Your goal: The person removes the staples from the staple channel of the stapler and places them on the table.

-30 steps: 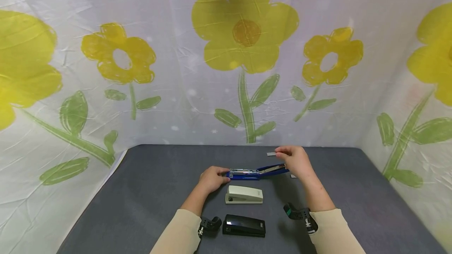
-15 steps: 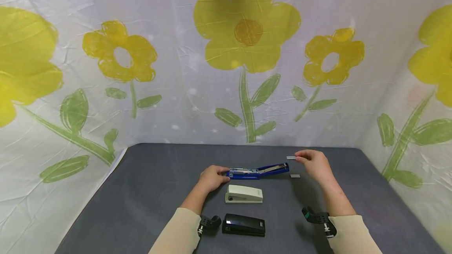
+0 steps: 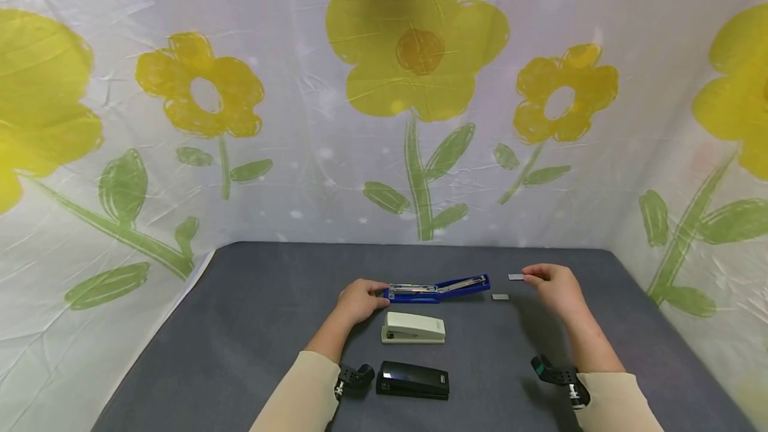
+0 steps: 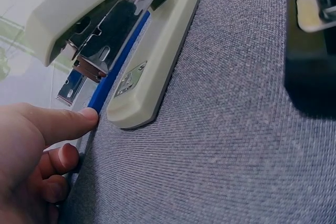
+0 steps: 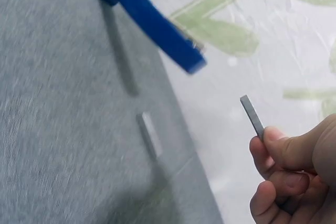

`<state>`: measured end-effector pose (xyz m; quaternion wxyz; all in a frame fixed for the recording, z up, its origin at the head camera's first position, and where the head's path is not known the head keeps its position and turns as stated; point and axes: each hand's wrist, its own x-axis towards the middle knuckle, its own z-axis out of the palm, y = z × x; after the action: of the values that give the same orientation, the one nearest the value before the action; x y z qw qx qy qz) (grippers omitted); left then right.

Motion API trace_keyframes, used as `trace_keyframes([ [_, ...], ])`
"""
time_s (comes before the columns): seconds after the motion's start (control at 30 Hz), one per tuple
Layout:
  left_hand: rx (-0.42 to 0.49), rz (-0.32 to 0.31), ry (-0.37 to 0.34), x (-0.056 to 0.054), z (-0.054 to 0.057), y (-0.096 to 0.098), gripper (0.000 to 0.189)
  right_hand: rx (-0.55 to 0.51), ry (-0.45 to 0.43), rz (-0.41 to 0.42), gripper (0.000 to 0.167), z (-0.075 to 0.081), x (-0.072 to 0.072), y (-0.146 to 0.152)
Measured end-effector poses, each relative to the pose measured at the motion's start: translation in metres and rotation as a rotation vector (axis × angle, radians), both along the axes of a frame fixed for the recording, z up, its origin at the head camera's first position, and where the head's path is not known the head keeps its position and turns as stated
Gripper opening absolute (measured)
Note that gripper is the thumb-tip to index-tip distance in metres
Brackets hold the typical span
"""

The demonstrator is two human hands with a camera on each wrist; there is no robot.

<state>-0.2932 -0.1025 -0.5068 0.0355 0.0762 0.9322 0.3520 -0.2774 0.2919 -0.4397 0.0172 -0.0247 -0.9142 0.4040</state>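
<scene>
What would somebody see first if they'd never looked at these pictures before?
Probably the big yellow flower in the middle of the backdrop. Then the blue stapler, opened out on the table with the left hand at one end, and the small grey strip pinched in the right hand.

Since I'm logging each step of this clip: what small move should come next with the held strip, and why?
Probably lower the held strip to the table beside the loose strip: the right grip has carried it away from the open blue stapler and now holds it above the table near that one, while the left grip holds the stapler's left end.
</scene>
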Motion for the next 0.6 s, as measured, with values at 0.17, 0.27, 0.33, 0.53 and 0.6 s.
trace_keyframes([
  [0.17, -0.009, -0.006, 0.008, 0.001, 0.002, 0.000, 0.035, -0.008, -0.027, -0.026, 0.026, -0.012, 0.000, 0.012],
  [0.27, -0.008, -0.008, 0.011, 0.001, 0.003, 0.000, 0.035, 0.006, -0.031, -0.036, 0.026, -0.018, 0.000, 0.018],
  [0.33, -0.003, -0.005, 0.008, 0.002, 0.004, 0.001, 0.035, 0.019, -0.033, -0.041, 0.025, -0.022, -0.001, 0.021],
  [0.53, 0.014, 0.007, 0.001, 0.002, 0.004, 0.001, 0.035, 0.048, -0.046, -0.053, 0.024, -0.035, -0.002, 0.027],
  [0.6, 0.017, 0.007, -0.001, 0.002, 0.004, 0.001, 0.035, 0.046, -0.053, -0.058, 0.023, -0.039, -0.002, 0.029],
])
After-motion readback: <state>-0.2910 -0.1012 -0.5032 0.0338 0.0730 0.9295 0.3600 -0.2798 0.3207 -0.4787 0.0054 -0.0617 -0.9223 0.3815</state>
